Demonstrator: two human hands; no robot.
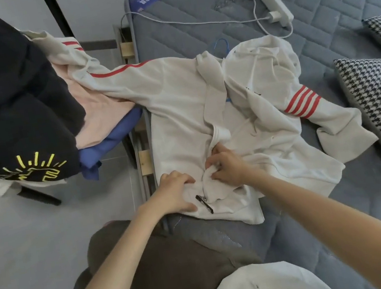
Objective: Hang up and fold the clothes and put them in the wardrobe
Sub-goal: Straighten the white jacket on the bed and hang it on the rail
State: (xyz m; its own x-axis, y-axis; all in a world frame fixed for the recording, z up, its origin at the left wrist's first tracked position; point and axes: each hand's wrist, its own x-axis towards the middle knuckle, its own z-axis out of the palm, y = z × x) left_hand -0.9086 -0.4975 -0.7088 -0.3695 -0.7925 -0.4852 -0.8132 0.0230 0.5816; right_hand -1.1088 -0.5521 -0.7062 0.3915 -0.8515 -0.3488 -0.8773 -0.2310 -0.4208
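The white hooded jacket [178,110] lies spread front-up on the grey mattress [331,25], one red-striped sleeve reaching left onto the clothes pile [24,102]. The hook of a blue hanger [219,44] protrudes at the jacket's collar. The left hand [176,192] grips the hem fabric, fingers curled, just beside the black zipper pull [204,202]. The right hand [226,166] pinches a bunched fold of the jacket front, close to the left hand. A white power strip [271,1] rests further up the mattress.
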